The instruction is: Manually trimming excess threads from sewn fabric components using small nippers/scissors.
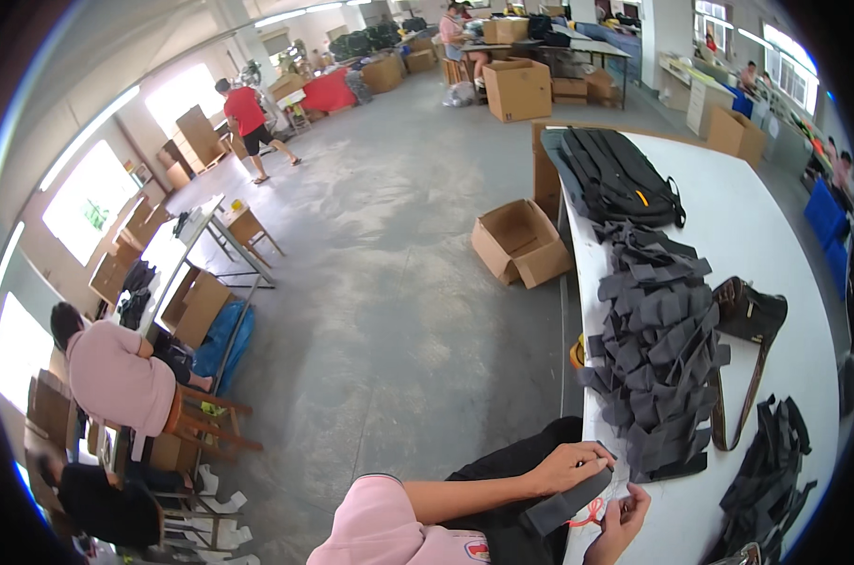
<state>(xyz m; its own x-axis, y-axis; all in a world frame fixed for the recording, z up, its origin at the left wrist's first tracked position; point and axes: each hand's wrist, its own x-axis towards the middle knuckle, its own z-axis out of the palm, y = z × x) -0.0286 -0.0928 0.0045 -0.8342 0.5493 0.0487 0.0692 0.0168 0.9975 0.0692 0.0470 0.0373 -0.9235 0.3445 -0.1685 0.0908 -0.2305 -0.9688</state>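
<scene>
My left hand (pixel 570 468) is closed on a dark grey fabric strip (pixel 568 504) at the near left edge of the white table (pixel 785 245). The strip hangs down toward my lap from under my fingers. Close by on the right, my right hand (pixel 621 524) has its fingers curled with thumb and fingertips together; what they hold, if anything, is too small to make out. Between the hands shows a small orange-red looped thing (pixel 589 511), its kind unclear. Just beyond lies a large heap of similar dark grey strips (pixel 658 348).
A black backpack (pixel 620 174) lies at the table's far end. A brown bag with a strap (pixel 752 311) and dark straps (pixel 766 471) lie to the right. An open cardboard box (pixel 521 243) stands on the floor. One person in pink (pixel 121 372) sits left; another in red (pixel 248 118) walks.
</scene>
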